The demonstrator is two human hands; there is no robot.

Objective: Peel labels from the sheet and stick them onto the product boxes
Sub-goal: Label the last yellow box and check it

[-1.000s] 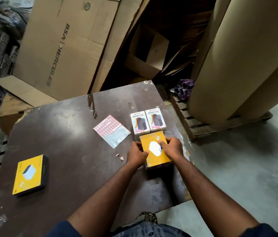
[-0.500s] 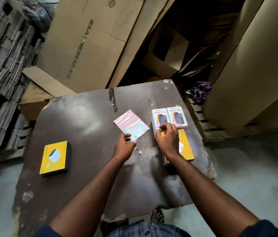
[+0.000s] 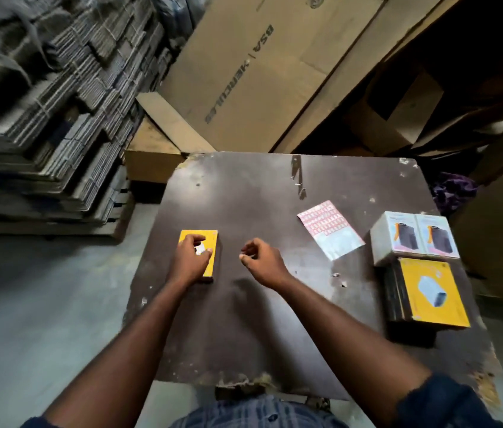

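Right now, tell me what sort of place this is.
Likely a packaging storeroom or warehouse: bundled flat cartons stacked high, a large cardboard carton leaning behind, and a worn table holding a label sheet and product boxes.

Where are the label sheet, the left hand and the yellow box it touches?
label sheet [image 3: 330,228]: head view, middle of the sheet.
left hand [image 3: 188,264]: head view, back of the hand.
yellow box [image 3: 211,238]: head view, its bare upper right corner.

Near the table's [image 3: 244,193] left edge the left hand [image 3: 190,263] lays curled fingers on a yellow box [image 3: 187,235], the right hand [image 3: 264,264] hovering loosely curled beside it.
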